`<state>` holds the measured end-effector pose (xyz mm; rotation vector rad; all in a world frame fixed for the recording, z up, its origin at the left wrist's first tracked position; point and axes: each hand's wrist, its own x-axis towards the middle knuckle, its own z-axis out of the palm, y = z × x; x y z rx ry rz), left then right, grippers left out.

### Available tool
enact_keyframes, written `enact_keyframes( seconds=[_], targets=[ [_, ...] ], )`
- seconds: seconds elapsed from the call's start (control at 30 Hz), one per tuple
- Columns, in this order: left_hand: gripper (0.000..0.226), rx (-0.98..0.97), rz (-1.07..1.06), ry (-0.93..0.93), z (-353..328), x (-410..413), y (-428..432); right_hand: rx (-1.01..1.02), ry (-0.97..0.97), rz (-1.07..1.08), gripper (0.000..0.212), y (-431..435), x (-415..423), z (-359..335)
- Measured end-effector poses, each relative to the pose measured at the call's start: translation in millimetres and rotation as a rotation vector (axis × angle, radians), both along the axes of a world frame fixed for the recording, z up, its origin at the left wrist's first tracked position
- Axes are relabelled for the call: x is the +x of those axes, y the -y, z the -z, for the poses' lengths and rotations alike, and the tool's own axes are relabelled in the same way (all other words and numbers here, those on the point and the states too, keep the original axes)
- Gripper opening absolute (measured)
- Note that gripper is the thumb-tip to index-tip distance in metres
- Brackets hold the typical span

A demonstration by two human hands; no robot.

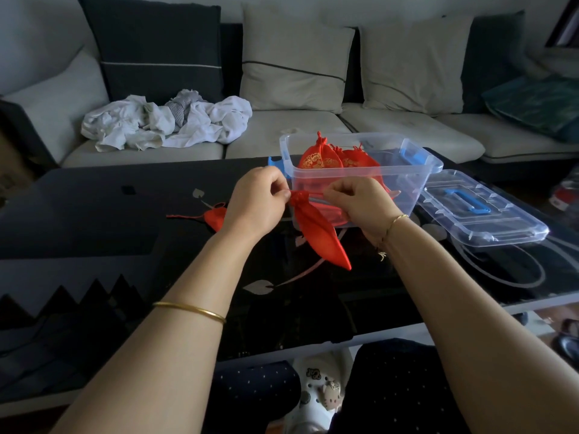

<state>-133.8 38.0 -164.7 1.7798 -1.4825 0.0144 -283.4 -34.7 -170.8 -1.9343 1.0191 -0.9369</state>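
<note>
Here both hands pinch the red pouch (pixel 316 231).

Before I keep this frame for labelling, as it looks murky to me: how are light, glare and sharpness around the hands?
Head view: dim, flat daylight with darkened corners; wide-angle bend bows the sofa; the glossy black table mirrors pale patches on its left side; left hand, right hand and the red pouch they pinch look fairly sharp, without hard shadows.
</note>
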Motion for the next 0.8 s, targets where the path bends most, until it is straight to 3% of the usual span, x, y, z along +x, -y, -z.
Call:
enact_keyframes(
  seconds=[0.1, 0.23, 0.33, 0.37, 0.43, 0.5, 0.57, 0.67, 0.8],
  targets=[
    [0.007, 0.011, 0.018, 0.026, -1, -4, 1, -0.017, -0.008, 0.062, 0.012, 5, -4, 4],
    [0.010, 0.057, 0.046, -0.039, 0, -16, 6, -0.028, -0.033, 0.165, 0.018, 4, -3, 10],
    [0.010, 0.120, 0.013, -0.121, 3, -18, 10, 0.098, 0.027, 0.057, 0.017, -3, -6, 13],
    [0.010, 0.116, -0.002, -0.128, 2, -19, 12, 0.177, 0.053, -0.007, 0.024, -5, -9, 12],
    [0.012, 0.091, -0.029, -0.164, 0, -22, 15, 0.293, 0.031, -0.092, 0.062, -7, -16, 14],
    [0.015, 0.071, -0.033, -0.242, -4, -27, 19, 0.219, -0.131, -0.094, 0.079, -7, -24, 20],
    [0.016, 0.047, -0.027, -0.313, -8, -33, 22, 0.072, -0.220, 0.001, 0.065, -3, -33, 25],
    [0.015, 0.016, -0.020, -0.360, -12, -38, 25, 0.000, -0.099, 0.087, 0.043, 0, -50, 20],
    [0.018, 0.000, -0.028, -0.335, -24, -41, 31, -0.083, 0.050, 0.046, 0.037, -4, -64, -1]
  ],
)
